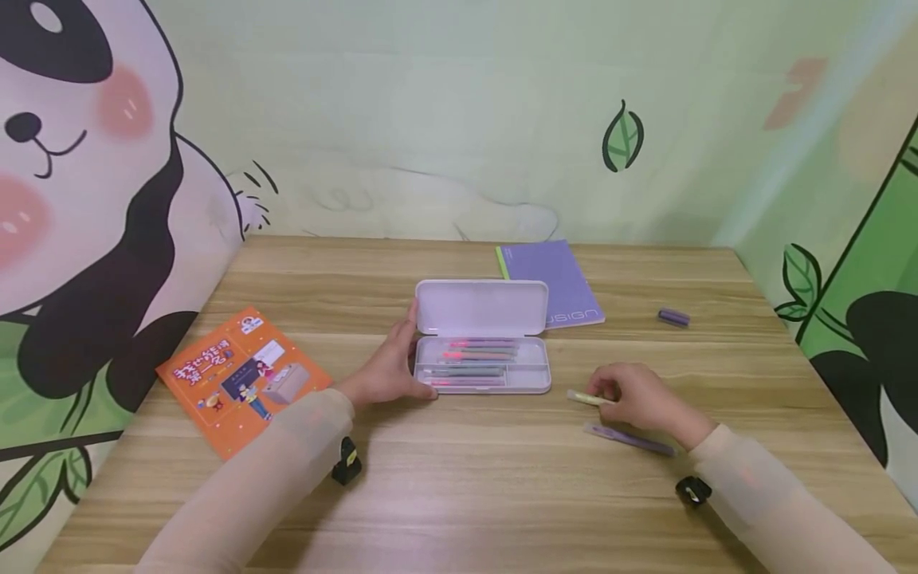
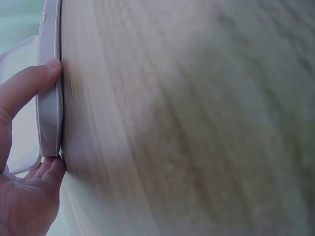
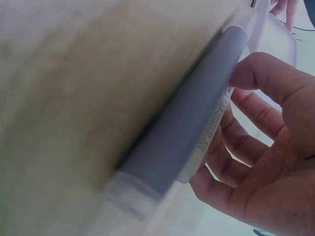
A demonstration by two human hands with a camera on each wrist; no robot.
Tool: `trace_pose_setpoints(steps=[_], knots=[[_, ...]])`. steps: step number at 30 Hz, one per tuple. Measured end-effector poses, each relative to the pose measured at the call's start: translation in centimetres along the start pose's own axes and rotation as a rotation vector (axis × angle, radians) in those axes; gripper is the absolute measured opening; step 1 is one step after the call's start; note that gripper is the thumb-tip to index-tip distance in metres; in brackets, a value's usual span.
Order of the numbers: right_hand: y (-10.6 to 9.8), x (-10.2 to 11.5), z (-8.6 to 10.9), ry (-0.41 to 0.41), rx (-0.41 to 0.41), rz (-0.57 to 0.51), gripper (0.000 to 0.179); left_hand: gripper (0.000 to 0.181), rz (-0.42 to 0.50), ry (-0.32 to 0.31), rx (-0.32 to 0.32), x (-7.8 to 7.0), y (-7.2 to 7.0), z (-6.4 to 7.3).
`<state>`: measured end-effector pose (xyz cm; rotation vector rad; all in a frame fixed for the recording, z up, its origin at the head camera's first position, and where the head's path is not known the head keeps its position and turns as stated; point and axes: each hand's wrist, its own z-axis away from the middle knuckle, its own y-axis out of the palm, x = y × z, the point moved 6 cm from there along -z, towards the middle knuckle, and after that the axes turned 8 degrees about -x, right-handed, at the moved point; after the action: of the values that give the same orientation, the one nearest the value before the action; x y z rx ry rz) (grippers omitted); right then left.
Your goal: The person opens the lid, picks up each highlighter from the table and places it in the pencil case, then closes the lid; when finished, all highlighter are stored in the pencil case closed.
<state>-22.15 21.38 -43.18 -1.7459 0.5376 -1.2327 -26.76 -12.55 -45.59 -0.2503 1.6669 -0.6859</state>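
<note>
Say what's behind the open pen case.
A purple notebook lies on the table behind it. The raised lid covers its near-left corner, so whatever is printed there can't be seen.

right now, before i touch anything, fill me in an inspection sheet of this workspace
Surface: wood-grain table
Job's things: white pencil case, lid open, several pens inside; pale yellow pen off to its right; purple pen lying on the table
Clutter: orange booklet at the left; purple notebook behind the case; short purple piece at the right, too small to identify
Grippers: left hand grips the case's left end; right hand pinches the pale yellow pen in its fingers
Cables: nothing seen
Surroundings: pale green wall with panda and leaf pictures
</note>
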Motion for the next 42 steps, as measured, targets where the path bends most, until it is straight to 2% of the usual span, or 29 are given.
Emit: trace_pose_setpoints(steps=[10, 15, 20, 24, 28, 34, 42], knots=[[-2.6, 1.7, -1.6, -0.053, -0.067, 0.024, 0.018, 0.147, 0.004, 0.005, 0.005, 0.2, 0.2, -0.1], [-4.1, 2.9, -2.9, -0.049, -0.071, 0.024, 0.018, 0.148, 0.0, 0.004, 0.003, 0.2, 0.1, -0.1], [-5.4, 4.9, -4.2, -0.063, -0.071, 0.026, 0.017, 0.147, -0.01, -0.001, -0.001, 0.2, 0.2, -0.2], [-6.1, 6.7, -5.4, -0.106, -0.092, 0.057, 0.017, 0.148, -0.007, 0.001, -0.002, 0.2, 0.2, -0.1], [-6.1, 8.5, -6.5, -0.153, -0.106, 0.076, 0.019, 0.148, -0.004, -0.001, -0.004, 0.1, 0.2, -0.2], [-5.3, 10.7, -8.0, -0.208, -0.1, 0.034, 0.018, 0.148, -0.011, 0.007, -0.005, -0.3, 0.1, -0.1], [-2.6, 12.6, -10.1, -0.23, -0.053, 0.042, 0.022, 0.147, -0.025, -0.004, -0.004, -0.1, 0.0, -0.1]])
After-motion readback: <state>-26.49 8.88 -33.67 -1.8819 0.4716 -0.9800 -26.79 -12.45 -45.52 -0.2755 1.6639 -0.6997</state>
